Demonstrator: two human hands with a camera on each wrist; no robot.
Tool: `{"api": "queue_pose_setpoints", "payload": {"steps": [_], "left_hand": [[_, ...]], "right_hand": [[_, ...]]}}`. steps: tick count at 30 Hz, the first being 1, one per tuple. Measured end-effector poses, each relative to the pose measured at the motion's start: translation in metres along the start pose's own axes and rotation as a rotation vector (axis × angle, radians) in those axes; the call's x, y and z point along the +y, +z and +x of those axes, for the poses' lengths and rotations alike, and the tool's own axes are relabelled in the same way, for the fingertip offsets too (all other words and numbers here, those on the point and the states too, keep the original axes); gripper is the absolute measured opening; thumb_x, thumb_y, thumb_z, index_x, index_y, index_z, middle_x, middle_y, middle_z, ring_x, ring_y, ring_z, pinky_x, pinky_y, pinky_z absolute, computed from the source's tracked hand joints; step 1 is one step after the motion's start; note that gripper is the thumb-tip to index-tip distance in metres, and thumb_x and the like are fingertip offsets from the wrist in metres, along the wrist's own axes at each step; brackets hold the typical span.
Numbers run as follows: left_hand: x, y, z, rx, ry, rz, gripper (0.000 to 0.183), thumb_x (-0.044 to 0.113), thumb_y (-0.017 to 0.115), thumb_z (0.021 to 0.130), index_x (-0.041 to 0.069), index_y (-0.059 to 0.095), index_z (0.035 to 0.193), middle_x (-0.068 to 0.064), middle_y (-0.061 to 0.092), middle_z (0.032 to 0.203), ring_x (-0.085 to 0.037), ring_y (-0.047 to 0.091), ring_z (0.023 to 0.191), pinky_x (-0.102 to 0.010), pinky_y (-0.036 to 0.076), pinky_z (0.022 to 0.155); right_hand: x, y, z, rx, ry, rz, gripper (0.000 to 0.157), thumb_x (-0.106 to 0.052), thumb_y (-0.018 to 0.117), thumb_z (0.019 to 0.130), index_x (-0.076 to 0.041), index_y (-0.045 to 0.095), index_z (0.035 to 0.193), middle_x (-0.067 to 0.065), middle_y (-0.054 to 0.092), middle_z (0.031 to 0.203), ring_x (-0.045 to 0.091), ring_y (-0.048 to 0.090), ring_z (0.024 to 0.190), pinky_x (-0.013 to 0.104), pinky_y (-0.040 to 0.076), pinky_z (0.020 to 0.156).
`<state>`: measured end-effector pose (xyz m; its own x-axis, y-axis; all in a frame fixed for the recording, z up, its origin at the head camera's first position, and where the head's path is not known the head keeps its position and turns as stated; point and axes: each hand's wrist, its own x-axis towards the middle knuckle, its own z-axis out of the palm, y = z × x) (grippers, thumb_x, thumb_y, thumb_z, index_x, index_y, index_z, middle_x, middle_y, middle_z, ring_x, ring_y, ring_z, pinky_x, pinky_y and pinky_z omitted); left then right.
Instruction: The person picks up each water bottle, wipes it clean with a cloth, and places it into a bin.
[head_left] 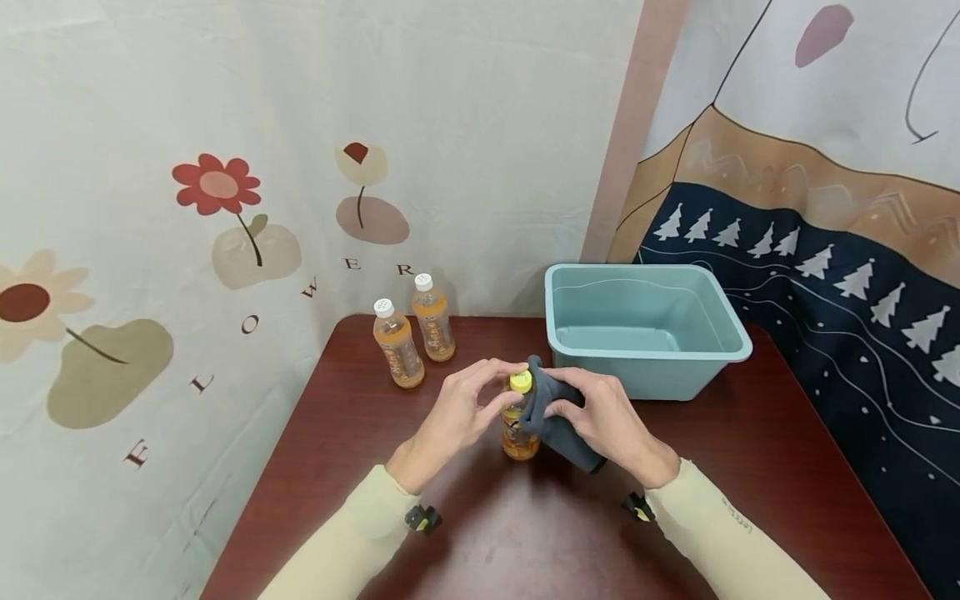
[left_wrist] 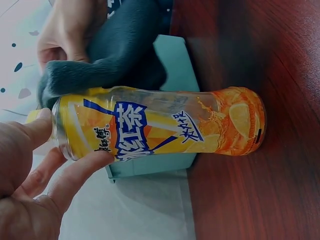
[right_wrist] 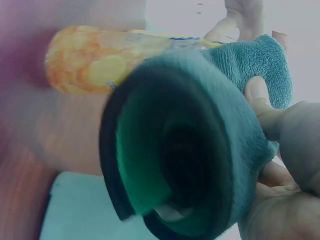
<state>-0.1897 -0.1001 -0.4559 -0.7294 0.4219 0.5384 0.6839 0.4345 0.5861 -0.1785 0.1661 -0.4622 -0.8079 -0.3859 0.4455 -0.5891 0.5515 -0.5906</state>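
Observation:
A bottle of iced tea with a yellow cap stands upright on the table, its label printed yellow and orange. Around its neck, just under the cap, my left hand grips with thumb and fingers. My right hand holds a dark grey-blue cloth against the upper side of the bottle, pinching it near the cap. The cloth's lower end hangs loose to the right. In the right wrist view that cloth curls into a wide roll with a dark edge, hiding part of the bottle.
Two white-capped bottles, one nearer and one farther, stand at the table's back left. A light blue plastic bin sits at the back right, close behind my right hand. Printed fabric hangs behind the dark red table.

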Motion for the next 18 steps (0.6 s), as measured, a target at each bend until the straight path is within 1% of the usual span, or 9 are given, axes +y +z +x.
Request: {"api": "queue_pose_setpoints", "payload": {"steps": [3, 5, 8, 11, 12, 18], "left_hand": [[-0.0004, -0.0012, 0.0003, -0.007, -0.011, 0.005, 0.036, 0.015, 0.089, 0.105, 0.014, 0.081, 0.14, -0.004, 0.086, 0.134, -0.021, 0.085, 0.119, -0.04, 0.07, 0.106], [-0.0007, -0.0018, 0.0002, -0.014, -0.02, 0.012, 0.036, 0.015, 0.088, 0.105, 0.015, 0.081, 0.141, -0.003, 0.085, 0.133, -0.021, 0.085, 0.12, -0.038, 0.07, 0.106], [-0.001, -0.0019, -0.0002, -0.015, -0.02, 0.015, 0.037, 0.014, 0.089, 0.105, 0.014, 0.08, 0.141, -0.005, 0.085, 0.134, -0.023, 0.085, 0.12, -0.043, 0.07, 0.106], [-0.0007, -0.0011, -0.0006, -0.014, -0.015, 0.013, 0.038, 0.013, 0.089, 0.104, 0.013, 0.08, 0.141, -0.007, 0.085, 0.134, -0.025, 0.085, 0.12, -0.048, 0.071, 0.104], [-0.0005, -0.001, -0.0005, -0.015, -0.013, 0.012, 0.038, 0.013, 0.089, 0.105, 0.013, 0.079, 0.141, -0.007, 0.085, 0.135, -0.025, 0.085, 0.12, -0.048, 0.071, 0.105], [0.0017, -0.0011, 0.0002, -0.025, -0.017, 0.017, 0.036, 0.016, 0.088, 0.105, 0.014, 0.077, 0.14, -0.004, 0.084, 0.139, -0.023, 0.084, 0.125, -0.04, 0.069, 0.11]], "right_hand": [[-0.0051, -0.0022, 0.0035, 0.013, -0.036, 0.022, 0.052, -0.011, 0.095, 0.097, -0.012, 0.081, 0.147, 0.007, 0.084, 0.139, 0.024, 0.084, 0.122, 0.046, 0.071, 0.102], [-0.0073, -0.0025, 0.0054, 0.014, -0.06, 0.017, 0.051, -0.01, 0.095, 0.097, -0.011, 0.081, 0.146, 0.008, 0.084, 0.14, 0.025, 0.084, 0.123, 0.047, 0.071, 0.102], [-0.0095, -0.0033, 0.0067, -0.001, -0.086, -0.009, 0.052, -0.009, 0.094, 0.097, -0.008, 0.081, 0.147, 0.011, 0.083, 0.141, 0.028, 0.084, 0.122, 0.048, 0.072, 0.1], [-0.0101, -0.0046, 0.007, -0.027, -0.092, -0.041, 0.053, -0.01, 0.095, 0.096, -0.005, 0.08, 0.147, 0.014, 0.082, 0.141, 0.03, 0.084, 0.122, 0.047, 0.072, 0.1], [-0.01, -0.0049, 0.007, -0.034, -0.094, -0.049, 0.054, -0.01, 0.095, 0.096, -0.004, 0.08, 0.147, 0.015, 0.081, 0.141, 0.03, 0.084, 0.122, 0.047, 0.072, 0.101], [-0.0061, -0.0037, 0.0045, -0.056, -0.102, -0.099, 0.063, -0.012, 0.098, 0.091, 0.002, 0.077, 0.148, 0.019, 0.082, 0.138, 0.034, 0.084, 0.122, 0.047, 0.072, 0.099]]}}
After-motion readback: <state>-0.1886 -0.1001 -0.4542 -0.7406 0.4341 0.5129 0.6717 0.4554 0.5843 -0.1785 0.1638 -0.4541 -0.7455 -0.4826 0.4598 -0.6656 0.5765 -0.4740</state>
